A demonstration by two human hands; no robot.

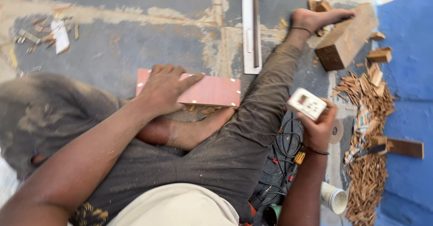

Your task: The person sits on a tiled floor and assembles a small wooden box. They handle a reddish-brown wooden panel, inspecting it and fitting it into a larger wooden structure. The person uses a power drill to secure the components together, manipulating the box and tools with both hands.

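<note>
Your pinkish-red panel (pixel 198 89) has small white dots round its edge, right of it you've got a white switch box (pixel 306 103), beyond that blue flooring (pixel 406 50).

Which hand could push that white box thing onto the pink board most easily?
The right hand, probably. It already grips the white socket box just off the pink board's right end. The left hand lies flat on the board, pressing it down, so it is busy.
</note>
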